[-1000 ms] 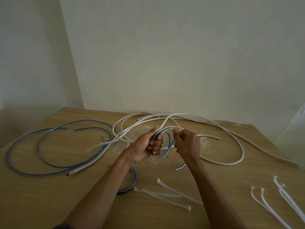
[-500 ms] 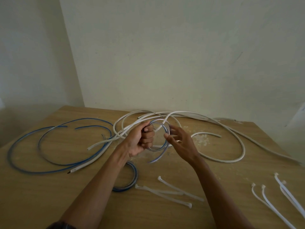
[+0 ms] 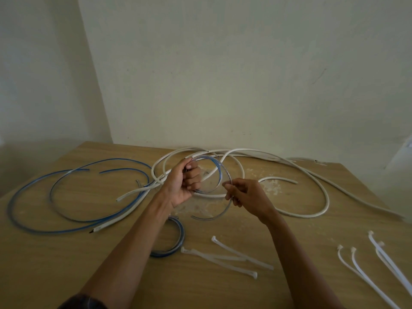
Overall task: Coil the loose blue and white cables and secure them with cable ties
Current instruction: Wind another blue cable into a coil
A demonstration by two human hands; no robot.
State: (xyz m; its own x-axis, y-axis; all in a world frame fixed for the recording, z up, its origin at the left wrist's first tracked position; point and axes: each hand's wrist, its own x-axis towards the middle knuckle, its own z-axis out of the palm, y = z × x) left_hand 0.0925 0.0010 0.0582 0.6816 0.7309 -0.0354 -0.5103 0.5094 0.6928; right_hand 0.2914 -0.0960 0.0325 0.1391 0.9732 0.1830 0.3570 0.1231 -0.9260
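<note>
Coiling step in hand. Held as small loops above mid surface [image 3: 66,253]: thin blue-striped flexible cable [image 3: 220,172], gripped in curled left hand [image 3: 185,184], free tail pinched by right hand [image 3: 249,197]. Next, likely: wind tail in, then reach near for white plastic cable ties [image 3: 243,253].

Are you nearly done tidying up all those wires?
Not nearly. One small blue coil lies wound on the table, though I can't tell if it's tied. Right now the left hand grips a second little coil while the right hand pinches its loose tail. The long blue cables and white cables are uncoiled, and the cable ties lie unused.
</note>
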